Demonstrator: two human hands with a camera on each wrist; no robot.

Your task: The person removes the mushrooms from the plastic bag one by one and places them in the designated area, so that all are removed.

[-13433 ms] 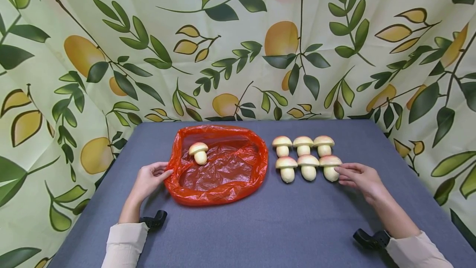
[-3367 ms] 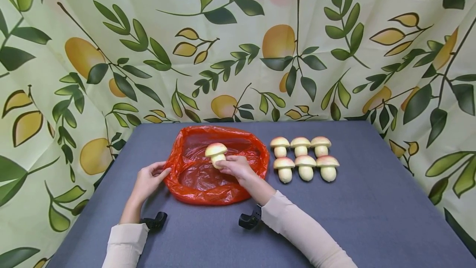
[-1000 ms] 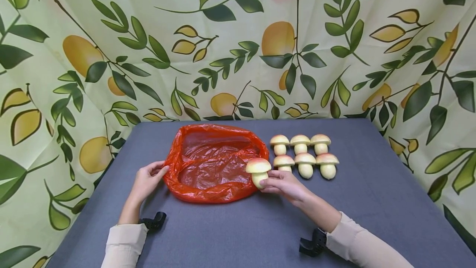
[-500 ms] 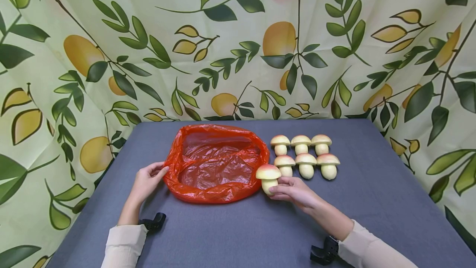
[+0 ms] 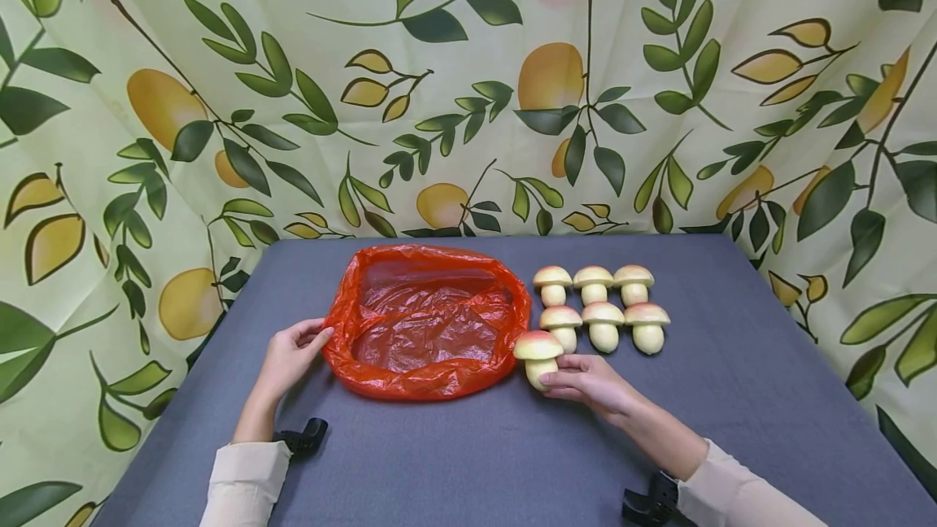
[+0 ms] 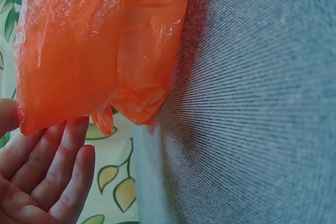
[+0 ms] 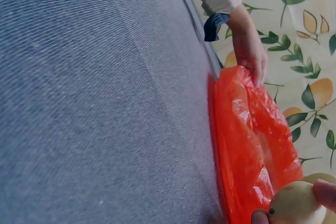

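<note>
A red plastic bag [image 5: 432,385] lies with its mouth spread wide on the cloth, and only crinkled plastic shows inside. My left hand [image 5: 291,356] pinches its left rim; in the left wrist view, the fingers [image 6: 55,166] lie behind the orange-red film with the thumb in front. My right hand [image 5: 596,389] holds a toy mushroom [image 5: 538,346] by the stem, cap up, just off the bag's right rim. It partly covers another mushroom [image 5: 560,317] behind it. The right wrist view shows the stem's rounded base [image 7: 296,205] between thumb and fingers.
Two rows of three similar mushrooms, including one at the back [image 5: 594,276] and one at front right [image 5: 647,315], lie right of the bag. Grey-blue cloth [image 5: 454,462] covers the table. A leaf-and-fruit-print curtain [image 5: 468,104] stands behind and at both sides.
The right hand first was at the front-right mushroom, then gripped the mushroom inside the bag. It has carried that mushroom out over the right rim, rightward and nearer. The left hand stays put.
</note>
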